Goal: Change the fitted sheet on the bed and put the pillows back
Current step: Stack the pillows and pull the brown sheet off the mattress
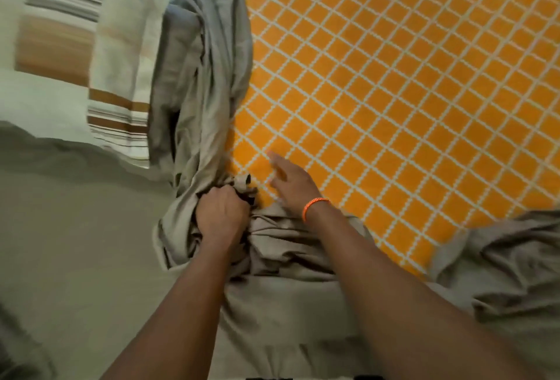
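Note:
A grey-beige fitted sheet (91, 243) covers the lower left of the bed and is bunched into a ridge running up the middle. My left hand (219, 216) grips a gathered wad of that sheet at the centre. My right hand (288, 182), with an orange band at the wrist, reaches out with straight fingers over the orange surface with a white lattice pattern (394, 76), just beyond the bunched edge. A cream pillow (69, 55) with brown and grey stripes lies at the upper left, its right side partly under the grey fabric.
More crumpled grey-beige sheet (500, 264) lies at the lower right, over the orange surface. The gathered fabric ridge (209, 46) rises between the pillow and the orange area.

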`<state>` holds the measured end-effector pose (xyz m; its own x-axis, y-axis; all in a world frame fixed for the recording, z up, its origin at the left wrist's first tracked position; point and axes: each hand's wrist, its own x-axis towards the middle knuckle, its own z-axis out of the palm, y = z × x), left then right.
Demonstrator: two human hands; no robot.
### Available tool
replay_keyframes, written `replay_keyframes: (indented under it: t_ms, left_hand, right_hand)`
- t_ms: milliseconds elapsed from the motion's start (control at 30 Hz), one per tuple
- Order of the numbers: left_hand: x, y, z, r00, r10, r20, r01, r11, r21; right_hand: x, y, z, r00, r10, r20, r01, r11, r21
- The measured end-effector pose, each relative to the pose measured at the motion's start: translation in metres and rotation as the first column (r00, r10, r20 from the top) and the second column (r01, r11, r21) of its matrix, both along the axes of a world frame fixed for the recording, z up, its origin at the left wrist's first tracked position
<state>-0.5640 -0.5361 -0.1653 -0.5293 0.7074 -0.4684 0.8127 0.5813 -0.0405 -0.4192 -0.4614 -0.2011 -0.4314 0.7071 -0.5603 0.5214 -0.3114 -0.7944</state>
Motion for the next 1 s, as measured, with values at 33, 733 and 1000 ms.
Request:
replay_keyframes:
  t_ms: [33,733,1000]
  left_hand:
    - [-0.015,0.005,-0.002,1.000,0.005,0.002,-0.005,1.000,0.000]
    - [-0.136,0.041,-0.070,0.798,0.193,0.571,-0.106,0.978,-0.181]
    - [-0.138,0.043,-0.079,0.769,0.252,0.588,-0.163,0.966,-0.201]
  right_hand:
    - [-0.031,-0.003,0.002,0.999,0.022,-0.042,-0.023,0.999,-0.026]
    - [-0.187,-0.004,-0.047,0.986,-0.074,0.152,0.073,0.997,0.015]
    - [-0.192,-0.010,-0.051,0.976,-0.129,0.173,0.121,0.991,0.057]
